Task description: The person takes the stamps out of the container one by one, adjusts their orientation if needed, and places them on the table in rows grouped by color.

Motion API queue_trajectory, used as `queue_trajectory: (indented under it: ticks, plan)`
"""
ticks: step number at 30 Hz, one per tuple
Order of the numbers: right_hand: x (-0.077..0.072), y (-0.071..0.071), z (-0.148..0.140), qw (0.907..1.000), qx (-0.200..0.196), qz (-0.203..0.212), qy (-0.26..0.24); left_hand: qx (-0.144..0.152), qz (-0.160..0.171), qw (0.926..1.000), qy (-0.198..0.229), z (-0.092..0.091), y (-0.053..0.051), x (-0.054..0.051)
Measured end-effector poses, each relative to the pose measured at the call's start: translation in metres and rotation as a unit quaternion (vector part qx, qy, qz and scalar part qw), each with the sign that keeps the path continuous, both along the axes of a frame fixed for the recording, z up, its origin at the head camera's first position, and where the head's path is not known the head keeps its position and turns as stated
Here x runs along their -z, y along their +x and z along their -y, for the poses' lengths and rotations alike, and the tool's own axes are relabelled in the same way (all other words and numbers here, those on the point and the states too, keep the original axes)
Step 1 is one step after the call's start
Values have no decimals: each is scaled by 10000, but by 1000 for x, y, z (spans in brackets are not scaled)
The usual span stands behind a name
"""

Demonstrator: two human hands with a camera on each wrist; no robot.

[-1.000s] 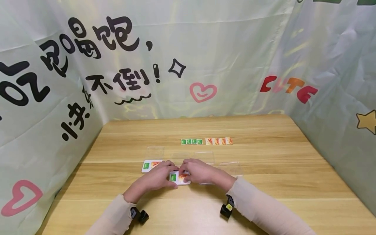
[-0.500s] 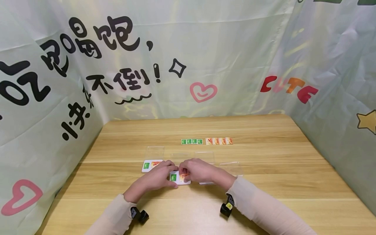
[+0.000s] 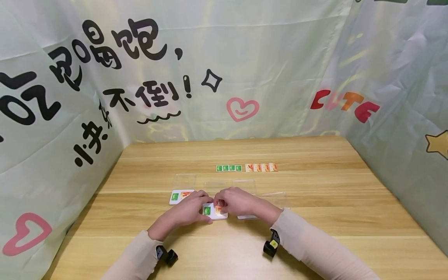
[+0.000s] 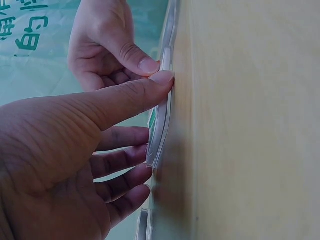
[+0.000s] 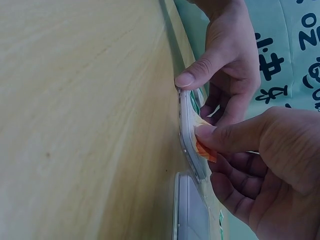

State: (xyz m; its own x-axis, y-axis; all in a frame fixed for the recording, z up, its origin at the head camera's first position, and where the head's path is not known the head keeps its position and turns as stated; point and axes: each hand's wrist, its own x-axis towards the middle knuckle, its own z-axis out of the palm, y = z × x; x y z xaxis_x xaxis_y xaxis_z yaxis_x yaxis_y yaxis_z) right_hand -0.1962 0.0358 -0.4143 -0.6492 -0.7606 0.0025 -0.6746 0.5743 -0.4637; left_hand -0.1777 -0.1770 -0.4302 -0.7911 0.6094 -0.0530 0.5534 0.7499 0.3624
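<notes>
Moved: right hand (image 3: 236,202), its thumb lifted from the lower right of the white case (image 3: 213,217); more of the orange sticker (image 3: 218,210) shows; left hand (image 3: 189,209) about as before.
White case: centre of the head frame, below the middle; resting on or just above the surface (image 3: 245,252), cannot tell.
Green sticker (image 3: 207,210): on the case's left part.
Right fingers: pinching the orange sticker at the case's right part.
Left fingers: grasping the case at its left end.
Second case (image 3: 172,202): left of the first, partly hidden.
Sticker rows: green stickers (image 3: 225,168), then orange stickers (image 3: 265,167), above the hands.
</notes>
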Motion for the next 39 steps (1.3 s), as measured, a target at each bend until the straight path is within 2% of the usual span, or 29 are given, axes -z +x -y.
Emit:
queue_trajectory:
  ticks: [13,32,39]
  plan:
    - [-3,-2,-4,9999,-101,-91,-105,29,-49,10000,5,0,-1,1]
    - [-4,-6,-13,9996,176,81,-228,-19,-15,10000,-26,0,0,1]
    - [-5,-8,-20,9986,222,164,-452,-20,-39,10000,-51,0,0,2]
